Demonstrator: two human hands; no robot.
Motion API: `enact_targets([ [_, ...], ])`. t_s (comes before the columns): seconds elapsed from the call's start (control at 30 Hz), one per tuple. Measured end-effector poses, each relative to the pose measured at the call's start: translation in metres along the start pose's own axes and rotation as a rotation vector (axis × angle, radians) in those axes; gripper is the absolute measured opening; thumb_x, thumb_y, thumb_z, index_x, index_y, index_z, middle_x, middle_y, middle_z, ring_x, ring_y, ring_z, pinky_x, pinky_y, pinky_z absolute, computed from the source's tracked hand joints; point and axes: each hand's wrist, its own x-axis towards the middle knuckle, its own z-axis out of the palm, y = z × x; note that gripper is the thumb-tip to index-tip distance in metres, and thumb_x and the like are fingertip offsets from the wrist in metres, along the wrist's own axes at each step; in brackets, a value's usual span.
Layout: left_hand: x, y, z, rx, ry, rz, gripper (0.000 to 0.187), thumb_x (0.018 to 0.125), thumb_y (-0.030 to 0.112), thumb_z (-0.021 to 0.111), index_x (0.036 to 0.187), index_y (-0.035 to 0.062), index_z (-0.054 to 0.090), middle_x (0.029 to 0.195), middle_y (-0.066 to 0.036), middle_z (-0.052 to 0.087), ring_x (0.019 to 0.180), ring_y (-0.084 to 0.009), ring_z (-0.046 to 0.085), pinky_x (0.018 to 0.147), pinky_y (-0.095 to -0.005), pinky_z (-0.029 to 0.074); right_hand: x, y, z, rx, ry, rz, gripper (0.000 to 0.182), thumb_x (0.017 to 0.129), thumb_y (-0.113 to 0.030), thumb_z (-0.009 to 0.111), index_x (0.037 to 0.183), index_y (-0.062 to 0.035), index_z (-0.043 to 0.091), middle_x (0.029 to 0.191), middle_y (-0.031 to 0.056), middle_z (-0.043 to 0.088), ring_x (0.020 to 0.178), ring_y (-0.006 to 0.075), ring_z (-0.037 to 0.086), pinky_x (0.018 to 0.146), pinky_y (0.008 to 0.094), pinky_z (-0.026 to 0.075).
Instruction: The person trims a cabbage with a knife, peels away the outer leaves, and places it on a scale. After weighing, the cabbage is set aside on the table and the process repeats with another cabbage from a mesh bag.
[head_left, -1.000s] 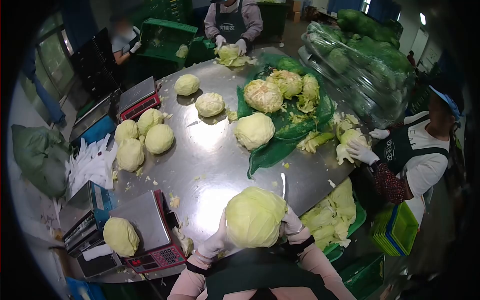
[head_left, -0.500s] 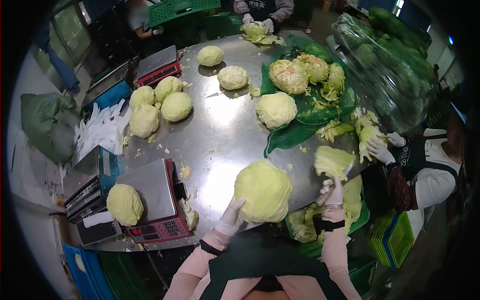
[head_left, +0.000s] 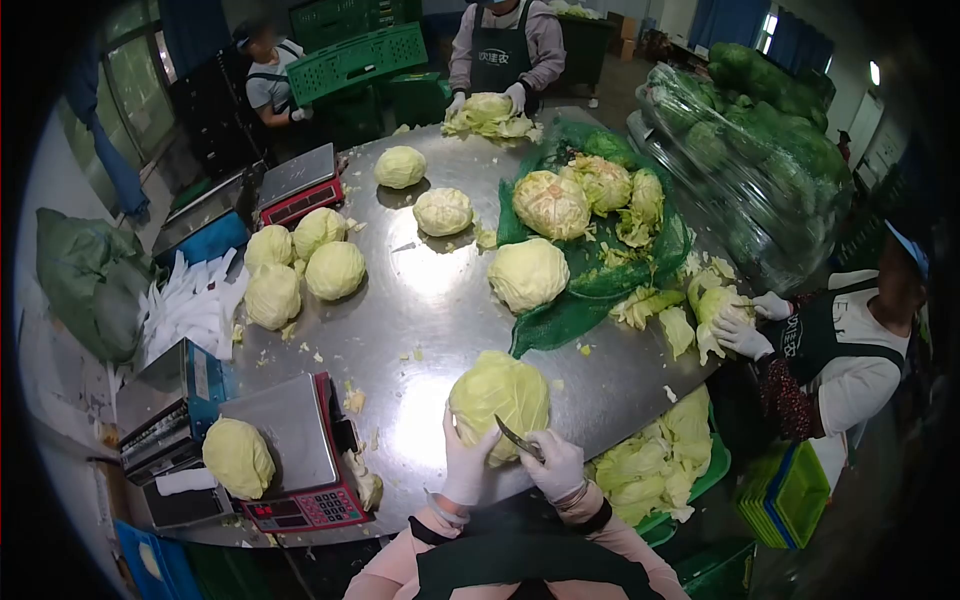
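A pale green cabbage rests on the steel table in front of me. My left hand, in a white glove, grips its lower left side, with the thumb up along the leaves. In my right hand, also gloved, is a small knife with a curved dark blade. Its fingers are wrapped round the handle, which is mostly hidden, and the blade points up and left across the cabbage's lower front. Below my right hand, at the table's edge, a green crate holds loose cabbage leaves.
A red scale with a cabbage on it stands at left. Several cabbages lie beyond, some on a green net. Co-workers handle cabbages at the far edge and at right. Wrapped cabbages are piled at back right.
My right hand has come left from above the crate to the cabbage. The loose leaf it held is gone from it, and the knife now shows. My view has tilted up slightly.
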Motion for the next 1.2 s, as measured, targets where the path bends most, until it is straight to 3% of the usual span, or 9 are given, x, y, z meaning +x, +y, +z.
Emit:
enact_targets([
  [0.1, 0.004, -0.002, -0.005, -0.024, 0.021, 0.01, 0.081, 0.074, 0.005, 0.069, 0.138, 0.0037, 0.019, 0.129, -0.014, 0.039, 0.119, -0.0237, 0.042, 0.099, -0.0353, 0.039, 0.006, 0.003, -0.014, 0.155, 0.22, 0.103, 0.015, 0.081, -0.015, 0.064, 0.09, -0.005, 0.058, 0.065, 0.0062, 0.057, 0.051, 0.02, 0.058, 0.049, 0.0295, 0.047],
  [0.17, 0.015, -0.008, -0.02, -0.039, -0.074, 0.025, 0.076, 0.077, 0.009, 0.068, 0.137, 0.0032, 0.022, 0.129, -0.013, 0.041, 0.119, -0.023, 0.042, 0.1, -0.0347, 0.037, 0.002, 0.018, -0.036, 0.565, 0.156, 0.608, 0.01, 0.083, -0.012, 0.062, 0.088, -0.004, 0.058, 0.059, 0.0028, 0.056, 0.045, 0.0119, 0.053, 0.042, 0.0244, 0.043],
  [0.33, 0.019, -0.018, -0.034, -0.19, -0.281, -0.084, 0.061, 0.087, 0.024, 0.057, 0.136, 0.0025, 0.028, 0.129, -0.011, 0.045, 0.121, -0.021, 0.042, 0.104, -0.0339, 0.032, -0.02, 0.077, -0.071, 0.677, 0.28, 0.781, 0.012, 0.088, -0.015, 0.056, 0.084, -0.0043, 0.054, 0.056, -0.0005, 0.052, 0.041, 0.0077, 0.049, 0.038, 0.0207, 0.038],
  [0.43, 0.014, -0.029, -0.041, -0.527, -0.194, -0.513, 0.058, 0.092, 0.03, 0.049, 0.138, 0.0029, 0.027, 0.133, -0.011, 0.043, 0.123, -0.0212, 0.041, 0.105, -0.035, 0.03, -0.05, 0.119, -0.095, 0.698, 0.429, 0.856, 0.015, 0.087, -0.019, 0.057, 0.083, -0.0046, 0.055, 0.056, -0.0004, 0.052, 0.039, 0.008, 0.047, 0.036, 0.0215, 0.037],
  [0.57, 0.013, -0.02, -0.028, -0.473, -0.26, -0.41, 0.059, 0.092, 0.03, 0.048, 0.138, 0.0021, 0.026, 0.134, -0.011, 0.041, 0.125, -0.0214, 0.039, 0.105, -0.036, 0.03, -0.075, 0.161, -0.118, 0.266, 0.339, 0.89, 0.015, 0.086, -0.017, 0.058, 0.087, -0.0025, 0.058, 0.059, -0.0003, 0.052, 0.04, 0.0062, 0.045, 0.037, 0.0205, 0.034],
  [0.7, 0.018, -0.004, 0.0, -0.154, -0.393, -0.142, 0.071, 0.083, 0.034, 0.06, 0.137, 0.0009, 0.027, 0.134, -0.01, 0.041, 0.124, -0.0203, 0.039, 0.103, -0.0335, 0.031, 0.0, 0.081, -0.103, 0.794, 0.192, 0.841, 0.032, 0.079, -0.007, 0.066, 0.109, -0.0006, 0.058, 0.072, -0.0023, 0.054, 0.049, 0.0044, 0.044, 0.042, 0.0185, 0.035],
  [0.87, 0.018, -0.008, 0.013, -0.072, -0.442, -0.134, 0.076, 0.078, 0.035, 0.066, 0.135, 0.0008, 0.029, 0.131, -0.01, 0.043, 0.12, -0.0192, 0.041, 0.102, -0.0317, 0.032, 0.05, 0.062, -0.081, 0.782, -0.138, 0.573, 0.019, 0.079, -0.005, 0.064, 0.098, -0.0019, 0.059, 0.069, -0.0028, 0.054, 0.052, 0.0035, 0.047, 0.046, 0.0175, 0.038],
  [1.0, 0.006, -0.016, 0.007, -0.192, -0.28, -0.264, 0.072, 0.081, 0.035, 0.062, 0.136, 0.0014, 0.029, 0.131, -0.012, 0.044, 0.121, -0.0222, 0.043, 0.1, -0.0345, 0.037, 0.036, 0.068, -0.091, 0.857, -0.025, 0.632, 0.014, 0.078, -0.007, 0.067, 0.079, -0.0037, 0.053, 0.061, -0.0027, 0.049, 0.052, 0.004, 0.046, 0.048, 0.0191, 0.037],
  [1.2, 0.002, -0.028, -0.008, -0.617, -0.097, -0.388, 0.064, 0.09, 0.037, 0.053, 0.138, 0.0032, 0.027, 0.137, -0.016, 0.038, 0.122, -0.028, 0.044, 0.101, -0.0412, 0.04, 0.001, 0.116, -0.145, 0.72, -0.014, 0.704, 0.013, 0.078, -0.007, 0.066, 0.081, -0.0048, 0.054, 0.066, 0.0007, 0.056, 0.052, 0.0067, 0.049, 0.05, 0.0211, 0.041],
])
